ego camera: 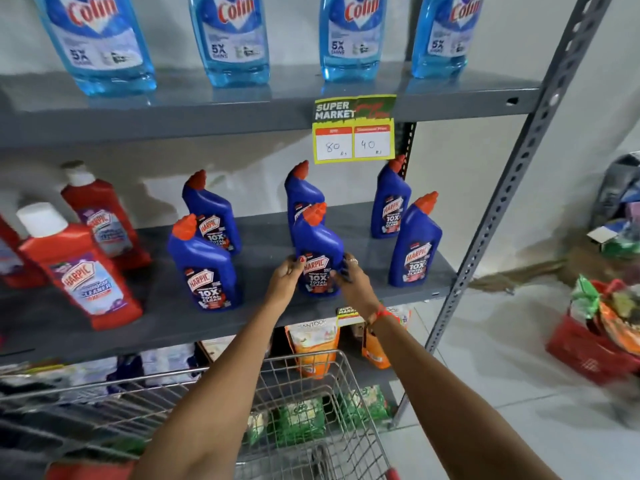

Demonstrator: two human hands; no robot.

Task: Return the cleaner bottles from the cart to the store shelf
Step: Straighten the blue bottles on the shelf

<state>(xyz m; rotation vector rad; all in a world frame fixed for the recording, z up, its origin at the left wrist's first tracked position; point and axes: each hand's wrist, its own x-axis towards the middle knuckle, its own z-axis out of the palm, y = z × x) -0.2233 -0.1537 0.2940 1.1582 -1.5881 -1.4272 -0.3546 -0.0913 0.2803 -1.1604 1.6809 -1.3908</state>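
A blue Harpic cleaner bottle [317, 249] with an orange cap stands upright near the front of the grey middle shelf [363, 296]. My left hand [285, 275] grips its left side and my right hand [353, 277] grips its right side. Several other blue Harpic bottles stand on the same shelf, one to the left [202, 268] and one to the right [414, 242]. The wire cart [298, 382] is below my arms; I see no cleaner bottle in the part of the cart in view.
Red Harpic bathroom cleaner bottles [78, 268] fill the shelf's left end. Light-blue Colin bottles [349, 36] line the upper shelf, with a yellow price tag [353, 129] hanging from its edge. Orange pouches sit on the lower shelf. A red basket [588, 355] of packets lies on the floor at right.
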